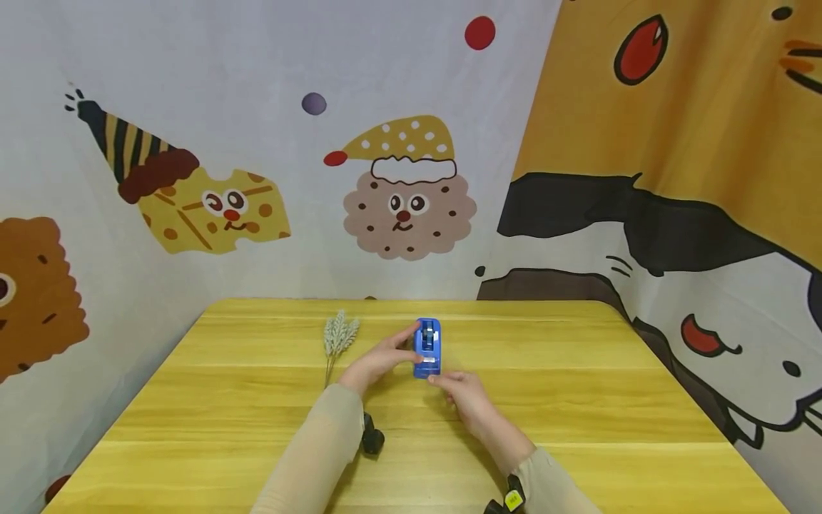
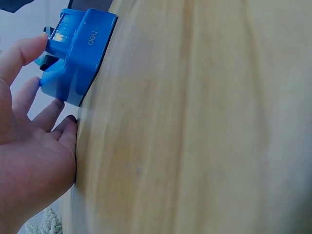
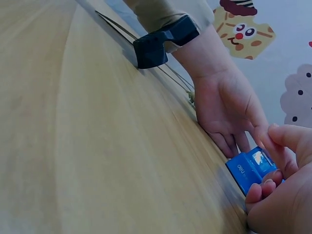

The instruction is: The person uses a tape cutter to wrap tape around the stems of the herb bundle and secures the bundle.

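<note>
A blue tape dispenser (image 1: 437,350) marked "deli" stands on the wooden table, its roll toward the far end. My left hand (image 1: 379,360) grips it from the left, thumb by the cutting edge at the near end and fingers at the far part. In the left wrist view, the thumb lies on top of the dispenser (image 2: 92,53) while the lower fingers spread beside it. At the dispenser's near end, my right hand (image 1: 472,400) pinches with thumb and index finger where the clear tape comes out. The tape itself is hardly visible, and the other right fingers curl under.
A grey-green dried sprig (image 1: 340,335) lies left of the left hand on the table (image 1: 546,378). Black wrist cameras sit on the left wrist (image 1: 371,437) and the right wrist (image 1: 510,497). Behind the table's far edge hangs a cartoon-printed curtain (image 1: 257,64).
</note>
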Demonstrator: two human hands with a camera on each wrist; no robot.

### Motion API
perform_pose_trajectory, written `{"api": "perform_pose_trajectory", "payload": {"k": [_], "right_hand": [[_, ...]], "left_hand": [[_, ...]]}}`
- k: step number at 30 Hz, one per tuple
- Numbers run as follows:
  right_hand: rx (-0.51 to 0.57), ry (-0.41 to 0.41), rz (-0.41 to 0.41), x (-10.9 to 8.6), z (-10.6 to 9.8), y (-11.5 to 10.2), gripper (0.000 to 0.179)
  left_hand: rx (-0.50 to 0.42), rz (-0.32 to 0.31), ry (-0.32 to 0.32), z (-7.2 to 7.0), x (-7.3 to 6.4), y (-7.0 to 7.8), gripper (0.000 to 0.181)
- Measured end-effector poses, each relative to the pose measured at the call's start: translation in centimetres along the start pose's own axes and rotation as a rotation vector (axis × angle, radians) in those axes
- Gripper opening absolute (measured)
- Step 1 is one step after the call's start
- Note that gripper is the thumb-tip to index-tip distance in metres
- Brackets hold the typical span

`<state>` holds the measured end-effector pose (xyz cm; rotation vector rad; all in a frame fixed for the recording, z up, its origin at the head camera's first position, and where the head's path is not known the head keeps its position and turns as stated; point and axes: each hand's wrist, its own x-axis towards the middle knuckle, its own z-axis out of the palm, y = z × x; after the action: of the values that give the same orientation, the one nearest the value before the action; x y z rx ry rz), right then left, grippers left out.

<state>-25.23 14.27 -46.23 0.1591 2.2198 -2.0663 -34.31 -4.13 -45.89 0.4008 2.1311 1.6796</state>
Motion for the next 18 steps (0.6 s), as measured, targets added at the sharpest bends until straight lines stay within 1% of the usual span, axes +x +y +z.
{"api": "perform_pose_trajectory", "payload": {"k": [5,10,13,18], "right_hand": [[0.011,-0.001,-0.006,-0.5,-0.1,0.1,0.024],[-0.006,-0.012,-0.015,-1.1,-0.1,0.1,0.022],[-0.011,-0.029,-0.020,-1.4,-0.1,0.2,0.021],[-0.033,-0.051,-0.016,-1.9,-0.2,0.3,0.025]], "left_hand": [[-0.012,0.008,-0.005,0.0,0.1,-0.1,0.086],[-0.007,0.012,-0.010,0.0,0.1,-0.1,0.085],[-0.009,0.004,-0.007,0.0,0.0,0.0,0.085],[-0.010,-0.002,-0.004,0.1,0.1,-0.1,0.085]]}}
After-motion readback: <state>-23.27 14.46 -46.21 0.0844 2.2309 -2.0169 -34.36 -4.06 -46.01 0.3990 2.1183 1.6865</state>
